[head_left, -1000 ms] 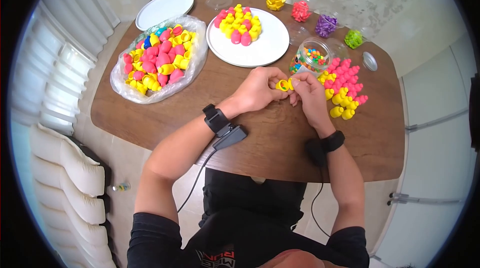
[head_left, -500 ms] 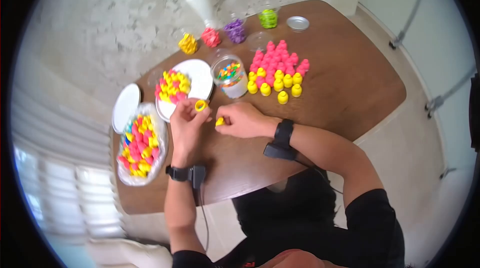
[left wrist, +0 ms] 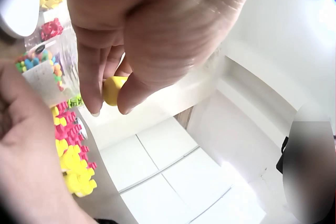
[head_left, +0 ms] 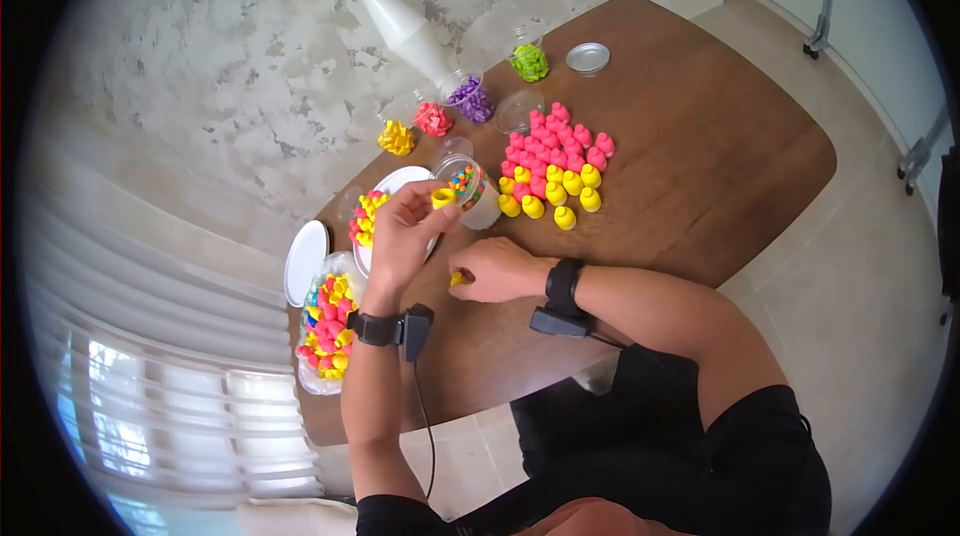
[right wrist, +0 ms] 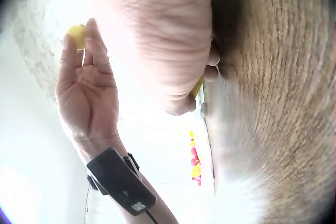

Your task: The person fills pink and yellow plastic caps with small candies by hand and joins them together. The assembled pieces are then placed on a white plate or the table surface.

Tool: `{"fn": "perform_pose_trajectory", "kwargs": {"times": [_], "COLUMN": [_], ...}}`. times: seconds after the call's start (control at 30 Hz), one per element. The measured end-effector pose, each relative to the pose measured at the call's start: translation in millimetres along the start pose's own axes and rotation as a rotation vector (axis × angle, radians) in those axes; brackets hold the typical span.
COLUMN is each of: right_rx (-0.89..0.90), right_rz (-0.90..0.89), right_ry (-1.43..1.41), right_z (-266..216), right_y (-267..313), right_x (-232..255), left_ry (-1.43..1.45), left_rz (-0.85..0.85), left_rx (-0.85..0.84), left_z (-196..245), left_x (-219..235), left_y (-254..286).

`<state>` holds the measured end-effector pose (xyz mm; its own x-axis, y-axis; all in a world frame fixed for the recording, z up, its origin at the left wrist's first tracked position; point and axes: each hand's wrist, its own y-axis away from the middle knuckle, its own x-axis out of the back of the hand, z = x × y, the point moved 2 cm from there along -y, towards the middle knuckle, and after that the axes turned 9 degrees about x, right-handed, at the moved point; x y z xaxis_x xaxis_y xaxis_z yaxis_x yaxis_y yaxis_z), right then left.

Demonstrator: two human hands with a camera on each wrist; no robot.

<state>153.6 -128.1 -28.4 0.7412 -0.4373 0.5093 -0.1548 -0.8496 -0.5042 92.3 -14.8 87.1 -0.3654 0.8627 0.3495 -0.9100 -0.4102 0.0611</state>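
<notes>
My left hand pinches a yellow hollow plastic cup between thumb and fingertips, raised in front of the candy jar. The left wrist view shows the same yellow cup between its fingertips. Lower and to the right, my right hand grips a small yellow piece, mostly covered by the fingers. Just beyond the hands stands a clear jar with colourful candies. To its right, yellow capsules and pink capsules stand in a cluster.
A white plate with pink and yellow capsules stands behind my left hand. A plastic bag of loose pieces lies at the left, near a white lid. Tubs of yellow, red, purple and green pieces line the back edge.
My hands, together on the yellow pieces a second ago, have come apart, each keeping a piece. The left hand has risen towards the jar. The head view has turned to the right.
</notes>
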Motion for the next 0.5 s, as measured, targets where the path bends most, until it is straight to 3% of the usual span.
{"fn": "perform_pose_trajectory", "kwargs": {"times": [0.1,0.2,0.3,0.5], "right_rx": [-0.005,-0.005,-0.033,-0.042], "right_rz": [-0.004,-0.011,-0.029,-0.018], "right_ry": [0.008,0.011,-0.003,-0.013], "right_z": [3.6,5.4,0.3,1.4], "right_y": [-0.1,-1.2,-1.9,-0.6], "right_x": [0.2,-2.8,1.8,1.8], "left_ry": [-0.191,-0.840,-1.135,-1.149], "left_rz": [0.094,0.156,0.030,0.055], "left_rx": [0.006,-0.185,-0.218,-0.345], "left_z": [1.0,14.0,29.0,44.6], "left_x": [22.7,28.3,17.4,10.0], "left_y": [-19.7,-26.5,-26.9,-28.2]}}
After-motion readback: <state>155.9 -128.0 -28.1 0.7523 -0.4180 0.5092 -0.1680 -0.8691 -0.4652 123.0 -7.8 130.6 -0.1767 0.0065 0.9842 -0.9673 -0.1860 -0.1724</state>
